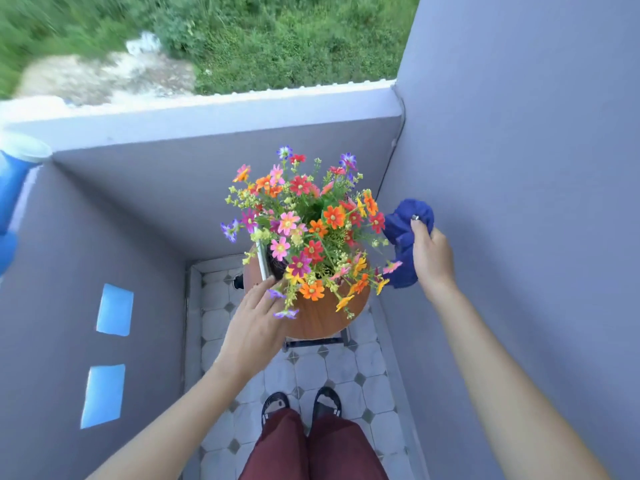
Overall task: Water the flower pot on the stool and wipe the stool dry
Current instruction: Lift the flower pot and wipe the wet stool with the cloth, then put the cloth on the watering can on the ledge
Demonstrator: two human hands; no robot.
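Standing on the round wooden stool [317, 320], the flower pot [273, 263] hides under its blooms. The left hand [254, 327] rests spread at the pot's seven o'clock; the right hand [433, 259], fingers clamped on a blue cloth [403, 237], waits at three o'clock, nearer the stool's bare edge.

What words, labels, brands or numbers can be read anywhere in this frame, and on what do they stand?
None can be read.
Blue container on the ledge at far left: blurred, no print can be made out.
Blue cloth in the right hand: plain.
Flower pot, at the left hand, and wooden stool: no lettering visible.
Sandals: white marks only, not readable.
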